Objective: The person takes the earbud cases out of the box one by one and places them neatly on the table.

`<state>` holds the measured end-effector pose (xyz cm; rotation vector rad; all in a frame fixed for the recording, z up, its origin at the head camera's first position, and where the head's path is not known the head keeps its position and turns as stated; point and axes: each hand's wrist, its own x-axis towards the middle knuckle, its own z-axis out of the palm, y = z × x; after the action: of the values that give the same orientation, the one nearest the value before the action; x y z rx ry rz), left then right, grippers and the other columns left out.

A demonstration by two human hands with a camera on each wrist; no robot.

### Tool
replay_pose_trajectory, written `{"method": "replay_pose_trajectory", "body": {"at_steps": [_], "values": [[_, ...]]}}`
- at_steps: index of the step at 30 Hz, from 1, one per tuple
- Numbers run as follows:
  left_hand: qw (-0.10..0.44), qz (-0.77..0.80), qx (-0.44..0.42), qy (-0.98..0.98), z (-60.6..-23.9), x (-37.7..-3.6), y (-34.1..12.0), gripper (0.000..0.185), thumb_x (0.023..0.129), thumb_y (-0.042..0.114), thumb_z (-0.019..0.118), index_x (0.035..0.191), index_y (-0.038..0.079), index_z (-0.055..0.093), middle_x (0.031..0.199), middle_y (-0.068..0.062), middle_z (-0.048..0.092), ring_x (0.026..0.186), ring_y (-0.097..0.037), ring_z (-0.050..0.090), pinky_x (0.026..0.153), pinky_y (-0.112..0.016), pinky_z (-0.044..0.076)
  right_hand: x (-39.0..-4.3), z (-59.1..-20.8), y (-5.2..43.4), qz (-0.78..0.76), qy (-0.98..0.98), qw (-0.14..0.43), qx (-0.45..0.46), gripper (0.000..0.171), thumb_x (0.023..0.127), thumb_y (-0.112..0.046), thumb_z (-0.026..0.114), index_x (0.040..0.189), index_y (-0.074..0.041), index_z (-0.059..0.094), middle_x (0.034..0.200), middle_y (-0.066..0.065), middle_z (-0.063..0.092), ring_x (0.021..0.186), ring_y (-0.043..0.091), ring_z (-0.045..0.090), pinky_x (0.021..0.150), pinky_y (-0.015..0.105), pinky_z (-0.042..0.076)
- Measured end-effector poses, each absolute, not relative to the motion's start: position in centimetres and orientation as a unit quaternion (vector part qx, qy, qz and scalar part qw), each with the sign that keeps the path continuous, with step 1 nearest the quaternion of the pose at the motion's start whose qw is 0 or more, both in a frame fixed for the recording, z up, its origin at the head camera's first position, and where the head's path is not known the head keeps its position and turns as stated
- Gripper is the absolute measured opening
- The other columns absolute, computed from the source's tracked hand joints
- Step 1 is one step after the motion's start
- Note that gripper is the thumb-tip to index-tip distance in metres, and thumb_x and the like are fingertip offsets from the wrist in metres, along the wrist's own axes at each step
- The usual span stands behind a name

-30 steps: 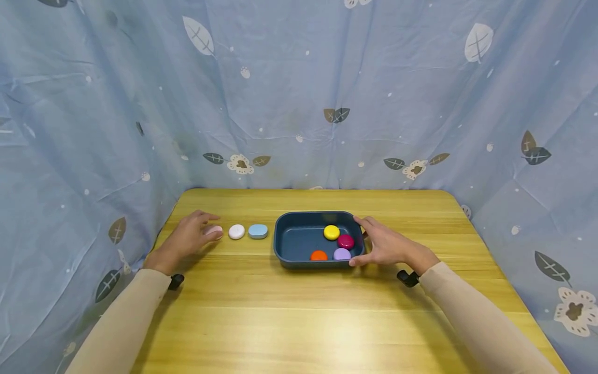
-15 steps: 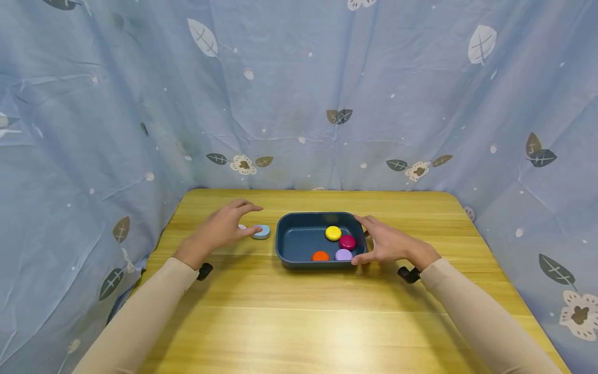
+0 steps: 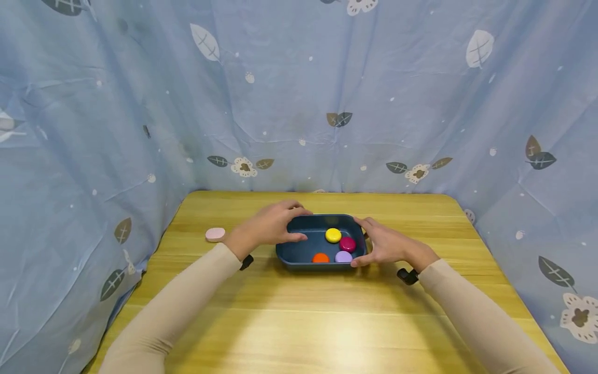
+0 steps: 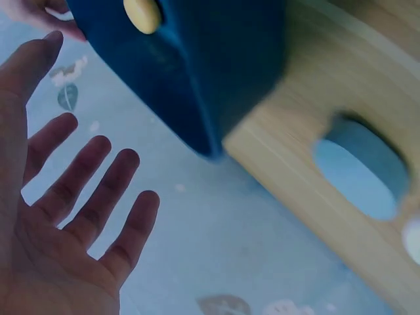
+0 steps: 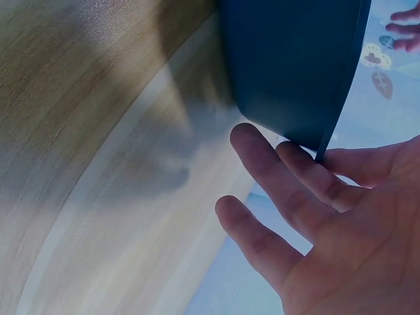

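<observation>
Your left hand (image 3: 270, 227) has swung in from the row of pebbles at the left and now sits over the left end of the dark blue tray (image 3: 299, 252), fingers spread and straight, holding nothing; the left wrist view shows the palm open beside the tray wall. Your right hand (image 3: 385, 242) has stayed at the tray's right end, fingers loosely extended along the wall and rim, touching it rather than clamping. The tray sits mid-table, with the yellow pebble (image 3: 333, 235), magenta pebble (image 3: 348, 243), orange pebble (image 3: 320, 257) and lilac pebble (image 3: 343, 256) inside. The pink pebble (image 3: 215, 234) lies well apart near the table's left edge (image 3: 154, 254). You have bare wood in front of the tray and a narrower strip behind it before the curtain (image 3: 299, 93). Your left hand hides the white pebble in the head view; the blue pebble (image 4: 359, 174) shows only in the blurred left wrist view.
</observation>
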<state>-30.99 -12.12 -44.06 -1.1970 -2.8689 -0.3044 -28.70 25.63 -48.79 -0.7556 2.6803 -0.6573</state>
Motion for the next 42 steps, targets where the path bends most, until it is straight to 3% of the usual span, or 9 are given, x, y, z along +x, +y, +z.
{"method": "replay_pose_trajectory", "body": {"at_steps": [7, 15, 25, 34, 42], "values": [[-0.04, -0.094, -0.429, -0.897, -44.3, -32.0, -8.2, 0.074, 0.104, 0.052, 0.089, 0.168, 0.026, 0.064, 0.167, -0.01, 0.062, 0.148, -0.032, 0.066, 0.126, -0.051, 0.059, -28.8, -49.2, 25.8, -0.23, 0.927, 0.144, -0.258, 0.139, 0.089, -0.079, 0.09, 0.185, -0.004, 0.023, 0.168, 0.02, 0.052, 0.141, 0.035, 0.07, 0.122, 0.062, 0.059], [-0.111, -0.071, -0.462, -0.877, -45.3, -33.1, -4.7, 0.079, 0.104, 0.048, 0.09, 0.172, 0.023, 0.06, 0.171, -0.011, 0.058, 0.152, -0.031, 0.064, 0.132, -0.049, 0.054, -28.7, -49.4, 26.0, -0.24, 0.923, 0.143, -0.265, 0.136, 0.09, -0.076, 0.091, 0.186, -0.007, 0.023, 0.166, 0.019, 0.053, 0.139, 0.034, 0.07, 0.119, 0.061, 0.06], [-0.206, -0.038, -0.423, -0.881, -46.3, -33.9, -2.7, 0.076, 0.109, 0.041, 0.085, 0.176, 0.023, 0.055, 0.18, -0.01, 0.052, 0.164, -0.031, 0.055, 0.141, -0.049, 0.043, -28.7, -49.4, 26.0, -0.236, 0.926, 0.136, -0.263, 0.138, 0.09, -0.079, 0.089, 0.187, -0.009, 0.022, 0.169, 0.019, 0.051, 0.142, 0.035, 0.067, 0.121, 0.062, 0.059], [-0.194, -0.019, -0.437, -0.878, -47.0, -34.6, -1.9, 0.059, 0.108, 0.034, 0.088, 0.162, 0.021, 0.07, 0.154, -0.01, 0.067, 0.138, -0.025, 0.067, 0.128, -0.039, 0.056, -28.7, -49.6, 26.2, -0.238, 0.926, 0.132, -0.261, 0.137, 0.09, -0.078, 0.09, 0.187, -0.009, 0.022, 0.167, 0.016, 0.052, 0.141, 0.032, 0.069, 0.12, 0.06, 0.06], [-0.2, -0.028, -0.433, -0.878, -47.2, -34.8, -1.6, 0.046, 0.108, 0.024, 0.087, 0.153, 0.019, 0.076, 0.146, -0.008, 0.074, 0.134, -0.024, 0.071, 0.123, -0.038, 0.059, -28.5, -49.5, 26.2, -0.24, 0.925, 0.128, -0.264, 0.137, 0.089, -0.079, 0.09, 0.186, -0.007, 0.024, 0.163, 0.017, 0.054, 0.137, 0.031, 0.07, 0.119, 0.059, 0.06]]}}
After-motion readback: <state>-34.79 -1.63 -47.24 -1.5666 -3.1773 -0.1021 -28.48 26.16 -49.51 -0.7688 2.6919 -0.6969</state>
